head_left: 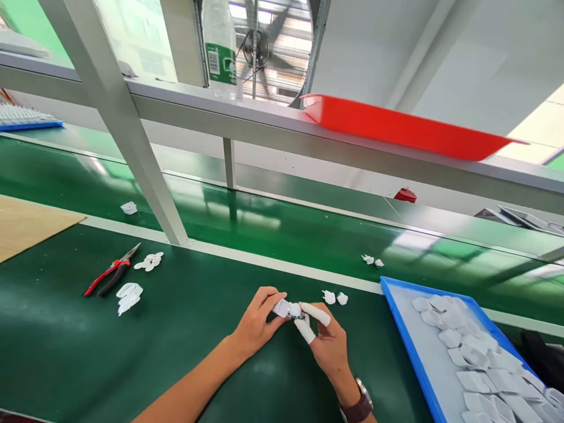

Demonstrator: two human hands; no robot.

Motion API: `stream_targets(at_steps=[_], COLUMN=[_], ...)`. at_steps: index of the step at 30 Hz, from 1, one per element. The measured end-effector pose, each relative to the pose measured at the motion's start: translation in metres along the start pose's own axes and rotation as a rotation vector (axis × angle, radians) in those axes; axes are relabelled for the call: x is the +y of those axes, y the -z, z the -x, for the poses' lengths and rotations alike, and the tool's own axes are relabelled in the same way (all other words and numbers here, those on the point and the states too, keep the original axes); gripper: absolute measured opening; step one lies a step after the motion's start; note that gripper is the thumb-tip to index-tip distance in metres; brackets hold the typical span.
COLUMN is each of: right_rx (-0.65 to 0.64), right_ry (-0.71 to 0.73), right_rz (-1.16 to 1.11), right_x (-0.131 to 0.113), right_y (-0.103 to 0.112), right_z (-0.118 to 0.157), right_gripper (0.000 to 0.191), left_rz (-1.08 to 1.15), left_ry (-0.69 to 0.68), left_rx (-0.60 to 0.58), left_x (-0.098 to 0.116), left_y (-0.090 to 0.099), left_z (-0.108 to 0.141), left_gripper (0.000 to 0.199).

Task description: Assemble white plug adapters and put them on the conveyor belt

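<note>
A small white part, rounded and apparently plastic, lies directly between two hands at a smooth green bench, its long axis running left to right, equally close to both. The left hand pinches its left end; the right hand, two fingertips in matte white covers, pinches the right, left of a blue-rimmed tray.

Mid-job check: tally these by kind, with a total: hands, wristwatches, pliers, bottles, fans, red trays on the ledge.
Hands: 2 (left hand, right hand)
Wristwatches: 1 (wristwatch, right wrist)
Pliers: 1 (red-and-black pliers)
Bottles: 1 (green-labelled bottle)
Fans: 1 (fan)
Red trays: 1 (red tray)
Total: 7
</note>
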State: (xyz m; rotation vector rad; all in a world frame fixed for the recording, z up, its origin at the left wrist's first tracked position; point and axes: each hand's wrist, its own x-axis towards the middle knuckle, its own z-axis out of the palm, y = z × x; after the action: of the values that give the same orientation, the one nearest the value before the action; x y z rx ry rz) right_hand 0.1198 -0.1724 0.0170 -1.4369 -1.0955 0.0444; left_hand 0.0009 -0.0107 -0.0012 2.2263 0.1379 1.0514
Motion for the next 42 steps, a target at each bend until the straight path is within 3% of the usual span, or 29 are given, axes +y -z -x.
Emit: stream_targets(at_steps=[8, 13, 18, 26, 35, 42], right_rx=[-0.007, -0.036, -0.052, -0.218, -0.104, -0.112], right_ry=[0.387, 0.501, 0.432, 0.325, 0.206, 0.28], right_rz=[0.23, 0.384, 0.453, 0.414, 0.318, 0.463], right_x=[-0.015, -0.006, -0.003, -0.015, -0.011, -0.008], right_y=[-0.009, -0.009, -0.01, -0.018, -0.019, -0.024], right_z=[-0.002, 0.005, 0.008, 0.007, 0.006, 0.006], right_gripper=[0.055, 0.065, 0.066, 0.058, 0.055, 0.042], left_rz=[0.019, 0.014, -0.005, -0.001, -0.001, -0.002], left_ry=[-0.1, -0.139, -0.156, -0.135, -0.089, -0.129], left_rx=[0.015, 0.0, -0.015, -0.053, -0.096, -0.089], left_x=[0.008, 0.01, 0.013, 0.014, 0.004, 0.004], left_y=[0.005, 0.007, 0.008, 0.006, 0.002, 0.002], left_z=[-0.001, -0.001, -0.003, 0.002, 0.008, 0.003], left_gripper=[0.039, 0.04, 0.041, 0.041, 0.046, 0.044])
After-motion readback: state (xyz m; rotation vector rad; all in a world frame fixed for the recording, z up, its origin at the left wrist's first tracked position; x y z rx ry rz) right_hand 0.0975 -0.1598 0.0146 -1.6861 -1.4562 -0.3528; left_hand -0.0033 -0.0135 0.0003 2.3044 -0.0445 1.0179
